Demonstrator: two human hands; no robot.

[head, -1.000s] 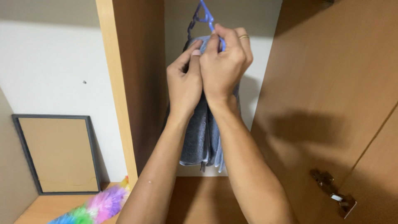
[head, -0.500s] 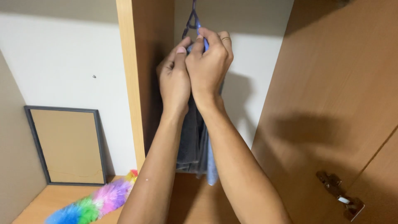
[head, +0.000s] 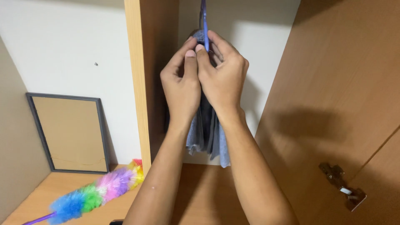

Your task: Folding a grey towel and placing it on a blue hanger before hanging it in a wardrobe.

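Wooden shelf (head: 66,183): rainbow duster (head: 96,196), framed board (head: 68,133) on it.

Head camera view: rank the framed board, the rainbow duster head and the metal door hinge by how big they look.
1. framed board
2. rainbow duster head
3. metal door hinge
Depth differs, so this is apparent size only.

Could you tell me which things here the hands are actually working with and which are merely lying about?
In hand:
- left hand and right hand, pinching the top of the cloth
- grey-blue cloth
- blue hanger

Lying about:
- rainbow duster
- framed board against the wall
- door hinge
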